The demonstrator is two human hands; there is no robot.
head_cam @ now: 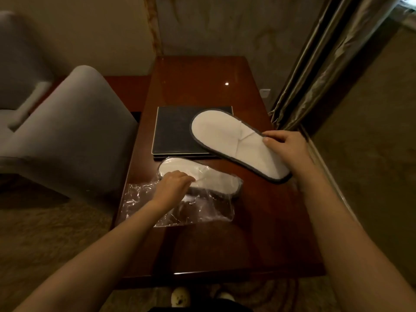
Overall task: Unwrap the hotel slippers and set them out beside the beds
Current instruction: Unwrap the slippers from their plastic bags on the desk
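A flat white slipper with a dark rim (227, 137) is lifted over the table, and my right hand (287, 148) grips its right edge. A second white slipper (216, 180) lies on the wooden table (247, 233), partly inside a crumpled clear plastic wrapper (202, 210). My left hand (174, 184) rests on this second slipper with fingers curled, pinching it or the wrapper at its left end. The hand hides part of that slipper.
A dark flat folder (173, 131) lies on the table behind the slippers. A grey armchair (72, 131) stands to the left of the table. Curtains (319, 75) hang at the right. Carpet surrounds the table, and my shoes (180, 298) show at the bottom.
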